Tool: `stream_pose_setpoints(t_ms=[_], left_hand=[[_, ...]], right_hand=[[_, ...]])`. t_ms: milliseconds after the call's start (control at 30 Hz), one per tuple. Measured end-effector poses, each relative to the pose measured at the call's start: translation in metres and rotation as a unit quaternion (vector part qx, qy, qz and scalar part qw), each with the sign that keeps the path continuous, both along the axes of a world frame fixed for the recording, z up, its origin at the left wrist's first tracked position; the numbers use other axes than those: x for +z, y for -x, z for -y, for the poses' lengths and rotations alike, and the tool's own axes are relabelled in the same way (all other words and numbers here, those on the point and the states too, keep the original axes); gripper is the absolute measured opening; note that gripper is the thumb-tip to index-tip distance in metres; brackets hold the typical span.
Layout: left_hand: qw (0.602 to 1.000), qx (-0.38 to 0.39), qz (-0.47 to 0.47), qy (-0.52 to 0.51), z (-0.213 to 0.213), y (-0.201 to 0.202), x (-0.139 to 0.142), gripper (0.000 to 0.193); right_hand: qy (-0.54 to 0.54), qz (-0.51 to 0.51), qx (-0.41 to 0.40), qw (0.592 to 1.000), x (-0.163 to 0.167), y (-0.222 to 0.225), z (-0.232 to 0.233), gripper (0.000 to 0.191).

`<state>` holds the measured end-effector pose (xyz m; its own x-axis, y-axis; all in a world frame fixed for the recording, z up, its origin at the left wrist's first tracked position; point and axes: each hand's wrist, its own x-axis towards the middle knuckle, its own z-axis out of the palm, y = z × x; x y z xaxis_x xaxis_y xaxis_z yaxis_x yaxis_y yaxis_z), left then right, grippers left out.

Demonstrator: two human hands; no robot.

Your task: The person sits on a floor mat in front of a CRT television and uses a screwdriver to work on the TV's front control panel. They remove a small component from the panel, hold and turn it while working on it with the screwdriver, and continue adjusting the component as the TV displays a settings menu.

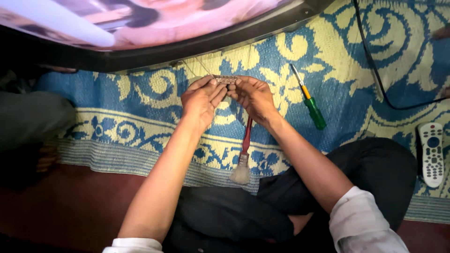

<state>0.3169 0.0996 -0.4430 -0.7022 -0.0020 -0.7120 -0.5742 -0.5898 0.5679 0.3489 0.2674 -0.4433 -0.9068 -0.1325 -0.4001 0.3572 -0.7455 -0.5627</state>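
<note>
While pinched between both sets of fingertips, small circuit strip (226, 79) held level just above the mat, near the lower edge of the screen. Left hand (201, 100) closed on the strip's left end, thumb and fingers drawn tight together. Right hand (253, 97) closed on the right end in the same way, knuckles turned up. Thin wires (202, 65) running from the strip up and left toward the dark frame of a flat screen (187, 47) lying face up at the far side, bright picture showing on it. Red-handled brush (244, 152) under the right hand, bristles pointing toward the near side, resting on the blue and yellow patterned mat (337, 56). Screwdriver (309, 100) with green and yellow handle lying to the right of the hands, well apart from them, tip pointing far-left. Black cable (375, 75) curving across the mat further right. Grey remote control (431, 154) at the right edge. Crossed legs in dark trousers (375, 173) at the near side, white rolled sleeves (361, 220) on both arms.
</note>
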Motion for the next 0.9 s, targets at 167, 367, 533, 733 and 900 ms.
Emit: stream_pose_setpoints(t_ms=[167,367,533,733,900], left_hand=[[1.000,0.009,-0.010,0.004,-0.002,0.000,0.004,0.023],[1.000,0.004,-0.011,0.002,-0.003,-0.001,0.004,0.023],[1.000,0.007,-0.013,-0.017,-0.002,0.000,-0.002,0.023],[1.000,-0.003,-0.019,-0.023,-0.001,-0.001,-0.008,0.022],[0.999,-0.008,-0.019,-0.027,-0.001,-0.001,-0.014,0.021]], right_hand=[[0.001,-0.003,-0.013,1.000,0.003,0.000,0.001,0.018],[-0.039,0.000,-0.023,0.999,0.005,0.001,0.005,0.020],[-0.048,0.015,-0.030,0.998,0.003,0.001,0.006,0.019],[-0.071,0.002,-0.036,0.997,0.001,0.000,0.009,0.016],[-0.112,0.020,-0.023,0.993,0.002,-0.001,0.011,0.017]])
